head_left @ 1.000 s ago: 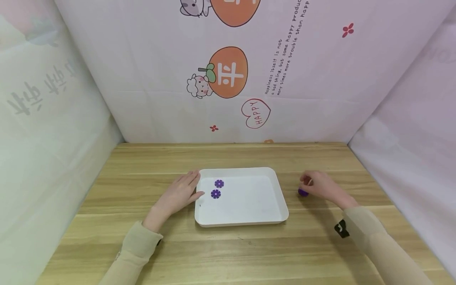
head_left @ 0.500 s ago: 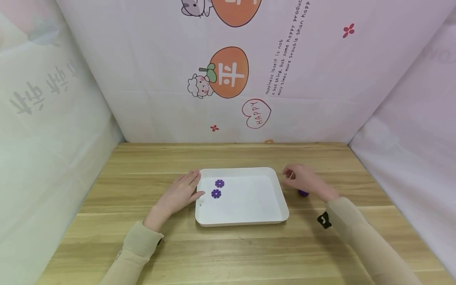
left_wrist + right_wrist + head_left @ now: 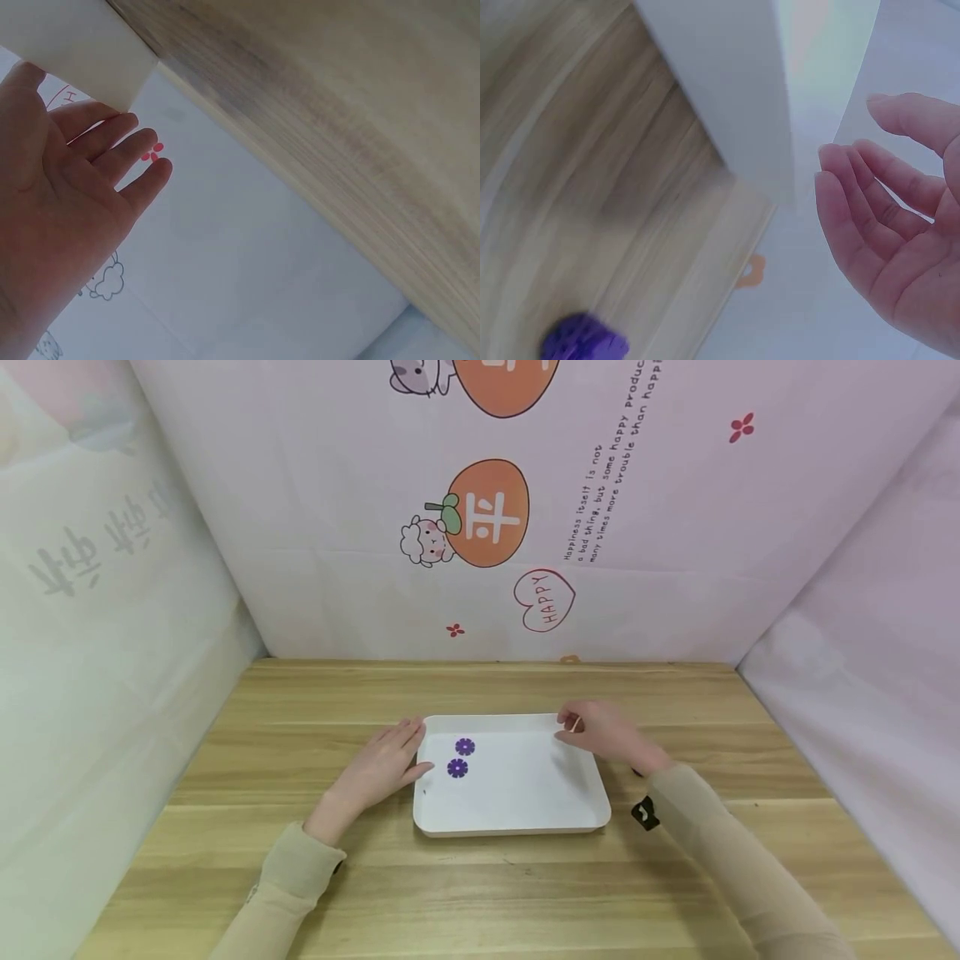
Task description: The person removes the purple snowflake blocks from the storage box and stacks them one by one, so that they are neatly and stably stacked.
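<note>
A shallow white tray (image 3: 517, 789) lies on the wooden table, with two purple notched discs (image 3: 465, 747) flat in its left part. My left hand (image 3: 378, 764) rests against the tray's left edge, fingers extended and thumb over the rim. My right hand (image 3: 603, 732) hovers over the tray's right rim. Its fingers bend loosely; in the right wrist view no object shows between the thumb and fingertips (image 3: 829, 154). To the right of the tray sits a cluster of purple pieces (image 3: 581, 339), almost wholly covered by my right wrist in the head view.
A white printed sheet (image 3: 337, 568) stands behind the table (image 3: 487, 902), and pale side sheets (image 3: 885, 635) flank it left and right. A black tag (image 3: 645, 813) shows beside the right sleeve.
My right hand has moved left from the purple cluster to above the tray's right edge. The left hand keeps its place at the tray, and the two discs lie as before.
</note>
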A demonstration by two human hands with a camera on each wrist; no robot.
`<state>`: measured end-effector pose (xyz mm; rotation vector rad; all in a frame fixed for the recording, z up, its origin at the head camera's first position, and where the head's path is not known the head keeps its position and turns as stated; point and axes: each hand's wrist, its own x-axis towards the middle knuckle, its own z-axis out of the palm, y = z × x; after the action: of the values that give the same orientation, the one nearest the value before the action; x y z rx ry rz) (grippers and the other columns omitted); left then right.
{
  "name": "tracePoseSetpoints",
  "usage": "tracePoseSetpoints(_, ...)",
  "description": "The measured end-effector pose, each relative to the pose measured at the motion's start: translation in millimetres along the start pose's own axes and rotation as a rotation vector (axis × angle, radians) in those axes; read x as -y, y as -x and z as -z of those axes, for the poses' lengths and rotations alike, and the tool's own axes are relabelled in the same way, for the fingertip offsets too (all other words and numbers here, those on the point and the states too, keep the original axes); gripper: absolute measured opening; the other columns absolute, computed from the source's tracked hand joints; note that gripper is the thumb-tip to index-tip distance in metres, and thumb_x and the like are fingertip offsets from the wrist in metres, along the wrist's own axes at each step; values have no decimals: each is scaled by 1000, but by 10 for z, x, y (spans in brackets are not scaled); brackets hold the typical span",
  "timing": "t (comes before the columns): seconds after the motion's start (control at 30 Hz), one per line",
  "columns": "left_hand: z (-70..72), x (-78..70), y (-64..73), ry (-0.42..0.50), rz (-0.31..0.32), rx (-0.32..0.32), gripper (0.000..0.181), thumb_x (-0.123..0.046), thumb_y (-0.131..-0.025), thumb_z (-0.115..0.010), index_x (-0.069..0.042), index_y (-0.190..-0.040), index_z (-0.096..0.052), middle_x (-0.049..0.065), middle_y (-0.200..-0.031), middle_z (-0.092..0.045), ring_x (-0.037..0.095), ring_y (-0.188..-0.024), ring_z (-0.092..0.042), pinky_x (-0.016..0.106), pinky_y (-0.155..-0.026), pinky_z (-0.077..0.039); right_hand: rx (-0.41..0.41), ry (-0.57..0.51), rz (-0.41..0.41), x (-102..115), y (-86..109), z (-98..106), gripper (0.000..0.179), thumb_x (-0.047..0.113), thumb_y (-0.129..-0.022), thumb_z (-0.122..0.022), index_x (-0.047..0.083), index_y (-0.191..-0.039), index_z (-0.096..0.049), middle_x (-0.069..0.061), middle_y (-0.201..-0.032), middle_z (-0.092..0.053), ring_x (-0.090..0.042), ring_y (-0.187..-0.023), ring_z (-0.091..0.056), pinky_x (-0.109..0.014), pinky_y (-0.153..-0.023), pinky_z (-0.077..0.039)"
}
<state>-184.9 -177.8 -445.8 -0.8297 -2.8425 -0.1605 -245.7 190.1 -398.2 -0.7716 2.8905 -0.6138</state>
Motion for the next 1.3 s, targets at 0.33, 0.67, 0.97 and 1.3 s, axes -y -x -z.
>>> tracePoseSetpoints(0.33,2,1,-16,7,1,3,67,-43,-100,-56,8,-142,-47,23,-149,-48,39,-138,-48,52,-115,-42,0,14,47,197,-226,-84,22,17,-89,-73,0,-103,-70,-6,-90,-73,-12,-78,-66,-29,-72,-58)
tracePoseSetpoints(0.67,-15,11,-25,2,1,4,67,-43,-99,-56,8,-142,-47,23,-149,-48,39,-139,-48,52,-115,-42,21,-32,87,361,-428,-193,20,14,-89,-72,-1,-103,-70,-7,-89,-73,-13,-78,-66,-27,-72,-59)
tracePoseSetpoints(0.97,-17,13,-15,-2,2,0,67,-43,-99,-57,8,-142,-48,23,-149,-49,39,-138,-48,52,-115,-43,44,-48,111,492,-553,-302,19,12,-89,-73,0,-103,-70,-8,-91,-73,-14,-79,-65,-24,-71,-59)
tracePoseSetpoints(1.3,-15,13,-16,0,7,4,68,-44,-99,-57,7,-142,-48,23,-149,-49,39,-138,-48,52,-115,-43,68,-12,188,602,-620,-460,18,12,-88,-74,0,-100,-69,-8,-89,-72,-14,-78,-65,-22,-70,-57)
